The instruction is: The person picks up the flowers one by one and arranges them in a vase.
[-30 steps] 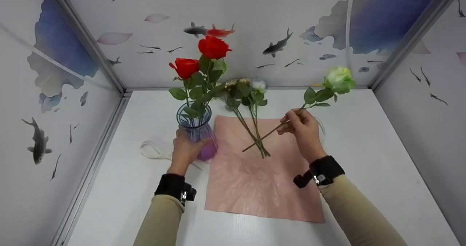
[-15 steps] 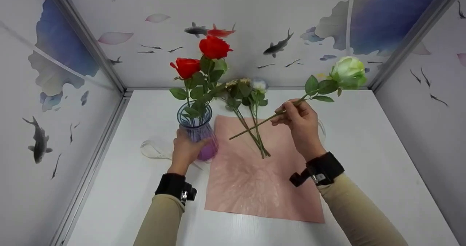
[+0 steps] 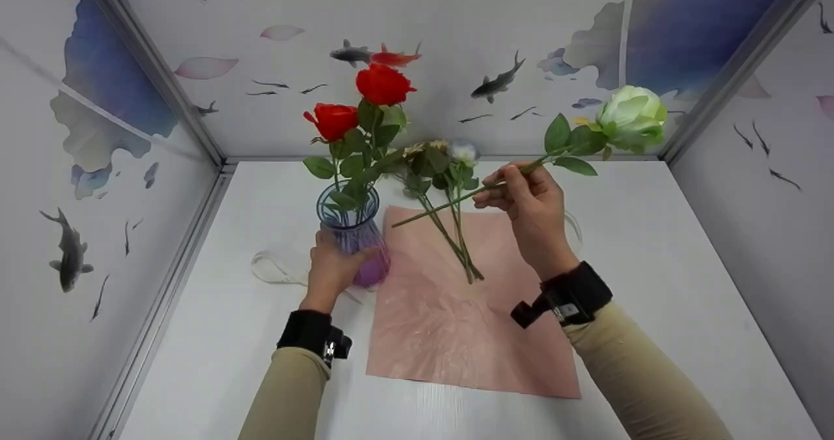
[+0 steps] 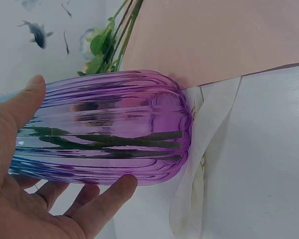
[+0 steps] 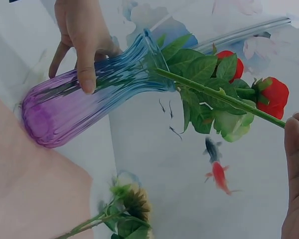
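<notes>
A ribbed glass vase (image 3: 355, 241), blue at the rim and purple at the base, stands on the table. My left hand (image 3: 335, 264) grips its side, the thumb on one side and fingers on the other in the left wrist view. Inside stand red roses (image 3: 384, 85) and a pale green bloom (image 5: 233, 124) partly behind leaves; the stems show through the glass. My right hand (image 3: 531, 215) pinches the stem of a pale green rose (image 3: 631, 119). The rose leans to the right, its stem end (image 3: 399, 223) pointing left toward the vase and apart from it in the head view.
Several stems with small flowers (image 3: 440, 166) lie across pink wrapping paper (image 3: 475, 336) on the white table (image 3: 658, 309). A white ribbon (image 3: 277, 268) lies left of and beneath the vase. Printed panels (image 3: 456, 49) enclose the table at back and sides.
My right hand has moved up and left with the green rose, whose stem has tilted flatter and nearer the vase. The left hand and the vase have stayed in place.
</notes>
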